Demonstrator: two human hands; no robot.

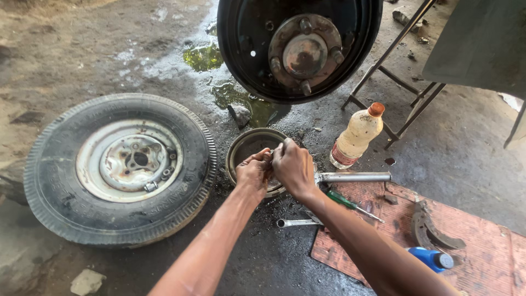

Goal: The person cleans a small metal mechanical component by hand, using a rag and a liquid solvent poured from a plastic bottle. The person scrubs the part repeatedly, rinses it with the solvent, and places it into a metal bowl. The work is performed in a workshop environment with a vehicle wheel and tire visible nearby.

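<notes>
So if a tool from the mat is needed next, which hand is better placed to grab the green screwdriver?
The right hand, probably. The green screwdriver lies beside the right forearm on the red mat, while the left hand is over the metal bowl, farther away, and would have to cross over.

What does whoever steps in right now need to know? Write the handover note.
Left hand and right hand: together over the round metal pan, gripping a small part between them; it is too hidden to identify.
Things: removed wheel lies flat on the ground to the left; bare hub is exposed above. Wrench, screwdriver, metal tube, bottle and brake shoes lie near the red mat.
Done: wheel off.
Left: the small part is in hand; wheel not refitted.
</notes>
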